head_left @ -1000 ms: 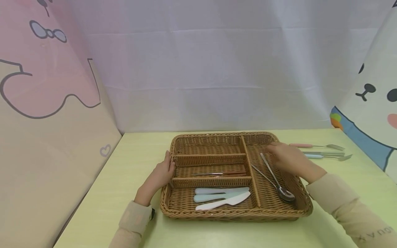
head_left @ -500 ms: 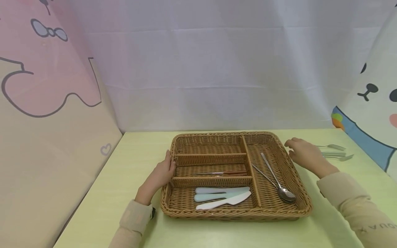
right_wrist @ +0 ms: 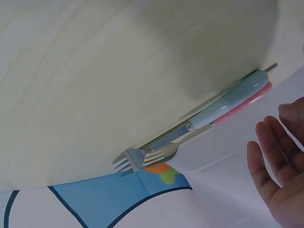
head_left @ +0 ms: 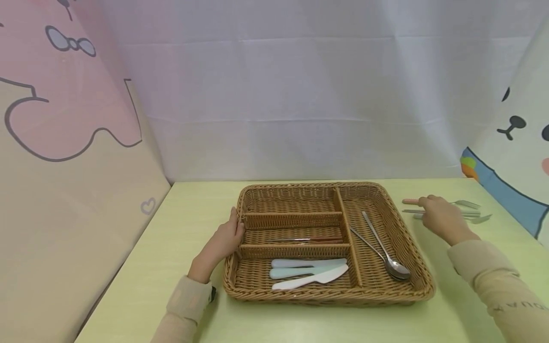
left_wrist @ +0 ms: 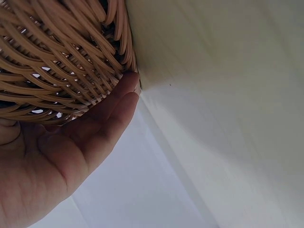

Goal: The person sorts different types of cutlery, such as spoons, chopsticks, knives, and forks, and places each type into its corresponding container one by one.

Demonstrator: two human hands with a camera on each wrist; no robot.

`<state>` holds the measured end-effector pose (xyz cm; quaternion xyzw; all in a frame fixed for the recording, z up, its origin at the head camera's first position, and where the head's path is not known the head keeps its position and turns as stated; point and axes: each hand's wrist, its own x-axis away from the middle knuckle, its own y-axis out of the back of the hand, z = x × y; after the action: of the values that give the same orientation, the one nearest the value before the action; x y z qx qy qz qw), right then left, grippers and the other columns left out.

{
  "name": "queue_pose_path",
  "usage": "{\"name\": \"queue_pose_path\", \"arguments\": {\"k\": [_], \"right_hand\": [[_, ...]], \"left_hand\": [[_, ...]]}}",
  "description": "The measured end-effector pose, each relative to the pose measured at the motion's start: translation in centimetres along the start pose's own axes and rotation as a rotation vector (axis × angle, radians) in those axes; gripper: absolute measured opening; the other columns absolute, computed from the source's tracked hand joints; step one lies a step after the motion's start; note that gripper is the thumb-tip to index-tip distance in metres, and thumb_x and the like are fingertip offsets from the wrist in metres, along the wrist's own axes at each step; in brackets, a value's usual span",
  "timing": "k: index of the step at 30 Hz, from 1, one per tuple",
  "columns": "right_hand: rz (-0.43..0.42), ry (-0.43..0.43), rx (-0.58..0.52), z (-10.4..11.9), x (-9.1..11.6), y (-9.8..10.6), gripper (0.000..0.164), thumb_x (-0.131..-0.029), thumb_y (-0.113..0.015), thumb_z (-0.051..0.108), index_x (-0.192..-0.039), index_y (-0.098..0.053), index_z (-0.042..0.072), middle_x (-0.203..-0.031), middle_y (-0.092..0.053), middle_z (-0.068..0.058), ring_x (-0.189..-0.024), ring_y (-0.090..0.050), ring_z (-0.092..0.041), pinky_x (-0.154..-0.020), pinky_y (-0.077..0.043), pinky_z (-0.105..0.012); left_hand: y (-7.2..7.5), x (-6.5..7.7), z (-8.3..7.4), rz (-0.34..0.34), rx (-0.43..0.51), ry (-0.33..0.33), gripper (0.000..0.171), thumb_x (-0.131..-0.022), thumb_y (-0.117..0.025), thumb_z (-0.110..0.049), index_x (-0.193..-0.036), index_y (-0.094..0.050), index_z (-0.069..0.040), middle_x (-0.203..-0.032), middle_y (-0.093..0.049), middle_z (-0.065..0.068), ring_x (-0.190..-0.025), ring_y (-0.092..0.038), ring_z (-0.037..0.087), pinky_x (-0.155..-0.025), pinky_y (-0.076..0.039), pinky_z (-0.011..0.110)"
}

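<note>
My left hand (head_left: 221, 239) holds the left rim of a wicker cutlery basket (head_left: 296, 295); in the left wrist view its fingers (left_wrist: 111, 118) lie along the outside wall. On the table to the right, my right hand (head_left: 443, 219) is over a pink-handled fork (head_left: 411, 202), chopsticks (head_left: 473, 214) and a light-blue-handled fork (head_left: 482, 219). The right wrist view shows that hand's fingers spread and apart from the light-blue-handled fork (right_wrist: 230, 99) and pink-handled fork (right_wrist: 244, 106). Whether a fingertip touches any cutlery is unclear in the head view.
Inside the basket, two spoons (head_left: 397, 270) lie in the right compartment. Three knives (head_left: 309, 272) lie in the front left one, and brown-handled chopsticks (head_left: 324, 238) in the middle left one. A white cloth (head_left: 274, 109) hangs behind the table (head_left: 171, 267).
My right hand has moved right, from above the basket's right compartment to above the forks and chopsticks on the table. The left hand and the basket have stayed in place.
</note>
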<state>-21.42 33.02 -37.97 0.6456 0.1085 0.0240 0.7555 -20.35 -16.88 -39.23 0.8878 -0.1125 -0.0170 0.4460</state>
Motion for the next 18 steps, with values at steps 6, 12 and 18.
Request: {"name": "queue_pose_path", "arguments": {"k": [6,12,18], "right_hand": [[0.022,-0.033,0.014,-1.7,0.2,-0.5,0.047,-0.072,-0.047,-0.012,-0.117,-0.058,-0.003,-0.081,-0.056,-0.031,-0.058,-0.050,-0.030,-0.044,-0.039,-0.035],[0.035,-0.054,0.044,-2.8,0.5,-1.0,0.036,-0.074,-0.052,-0.009,-0.109,-0.052,-0.012,-0.079,-0.054,-0.030,-0.059,-0.052,-0.034,-0.043,-0.041,-0.040],[0.010,-0.050,0.107,-3.4,0.7,-1.6,0.036,-0.074,-0.056,-0.005,-0.108,-0.052,-0.014,-0.078,-0.054,-0.032,-0.061,-0.053,-0.040,-0.047,-0.044,-0.048]], "left_hand": [[0.0,-0.1,0.2,0.002,0.003,0.008,0.063,-0.100,-0.030,-0.021,-0.145,0.008,0.003,-0.050,-0.039,0.001,-0.038,-0.031,0.010,-0.038,-0.031,0.023],[0.0,-0.1,0.1,-0.002,-0.006,0.005,0.063,-0.100,-0.030,-0.021,-0.144,0.008,0.003,-0.050,-0.039,0.000,-0.037,-0.030,0.010,-0.037,-0.031,0.021],[0.0,0.1,0.0,0.000,0.011,-0.004,0.062,-0.100,-0.029,-0.020,-0.144,0.008,0.003,-0.050,-0.039,0.000,-0.037,-0.030,0.010,-0.037,-0.030,0.021]]}}
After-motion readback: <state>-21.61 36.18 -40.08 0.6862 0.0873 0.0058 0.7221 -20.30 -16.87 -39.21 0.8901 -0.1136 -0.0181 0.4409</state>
